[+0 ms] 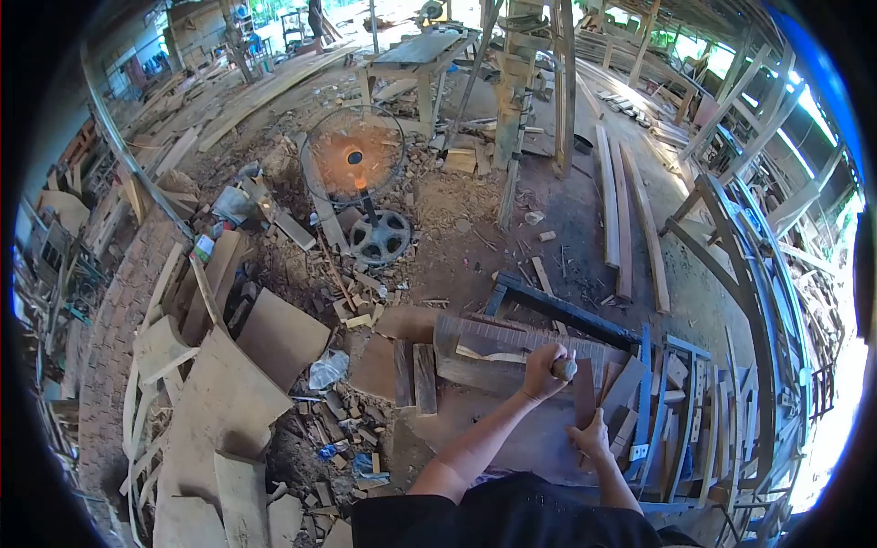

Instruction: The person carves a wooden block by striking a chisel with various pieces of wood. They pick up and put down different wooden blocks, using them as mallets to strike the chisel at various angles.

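Observation:
My left hand (545,373) is closed around a pale handle with a rounded end (565,369); the rest of that tool is hidden, so its kind cannot be told. Close to its right stands a flat brown strip of wood (585,391). My right hand (592,435) grips this strip near its lower end, fingers partly hidden. Beneath both hands lies a thick wooden block (470,367) with a row of notches along its far edge. A pale, ragged strip of wood (489,354) rests on the block.
Wood offcuts (626,384) lean at the right beside a rack of slats (699,420). Two short dark blocks (424,379) lie left of the work block. Large curved boards (215,402) fill the left. Farther off stands a round fan (354,157); long beams (624,219) lie on the ground.

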### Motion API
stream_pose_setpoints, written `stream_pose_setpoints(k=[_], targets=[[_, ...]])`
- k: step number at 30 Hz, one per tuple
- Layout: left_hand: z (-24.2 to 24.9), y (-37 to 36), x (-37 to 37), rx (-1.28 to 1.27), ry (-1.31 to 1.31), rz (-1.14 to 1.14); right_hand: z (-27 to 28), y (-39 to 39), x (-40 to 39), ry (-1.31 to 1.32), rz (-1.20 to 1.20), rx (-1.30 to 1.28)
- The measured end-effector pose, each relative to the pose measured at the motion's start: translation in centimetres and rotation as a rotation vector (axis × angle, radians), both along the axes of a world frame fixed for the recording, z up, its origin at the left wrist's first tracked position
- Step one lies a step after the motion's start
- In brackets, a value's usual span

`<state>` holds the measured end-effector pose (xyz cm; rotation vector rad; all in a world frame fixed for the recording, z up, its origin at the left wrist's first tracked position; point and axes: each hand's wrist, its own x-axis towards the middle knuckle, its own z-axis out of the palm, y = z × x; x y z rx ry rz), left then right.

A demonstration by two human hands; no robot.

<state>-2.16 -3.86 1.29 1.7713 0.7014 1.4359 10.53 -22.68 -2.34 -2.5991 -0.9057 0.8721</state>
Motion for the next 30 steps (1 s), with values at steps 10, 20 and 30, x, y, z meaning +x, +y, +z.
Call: stream_pose_setpoints(k=[10,20,30], targets=[[-0.1,-0.2,-0.1,-0.055,0.078,0.048,-0.2,-0.5,0.8,0.004,0.035,0.068],[0.1,-0.6,0.0,-0.018,-0.011,0.072,1.6,-0.7,1.2,-0.026,0.094,0.014],[2.2,0.2,-0.7,-0.105,-0.117,-0.124,0.0,0.0,1.4,-0.074,0.139,0.002]])
